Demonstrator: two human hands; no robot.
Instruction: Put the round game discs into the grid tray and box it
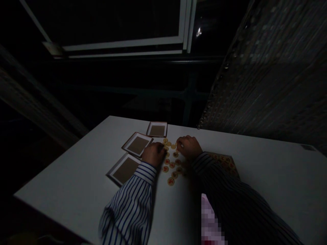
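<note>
Round pale xiangqi pieces with red or dark characters lie between my hands on the white table; one red-marked piece (171, 181) is nearest me. My left hand (153, 154) rests at the left edge of the pieces, fingers curled, fingertips close to a dark-marked piece (167, 154). On the other side my right hand (189, 147) is bent down with its fingers closed at the far right of the group, beside a pale piece (173, 146). Whatever either hand pinches is hidden by the fingers and the dim light.
Three shallow box parts stand left of the pieces: a far tray (157, 130), a middle tray (138, 144) and a near tray (125, 170). Right of my right forearm sits a box (224, 161) with several pieces. A bead curtain (255, 85) hangs beyond the white table (276, 177).
</note>
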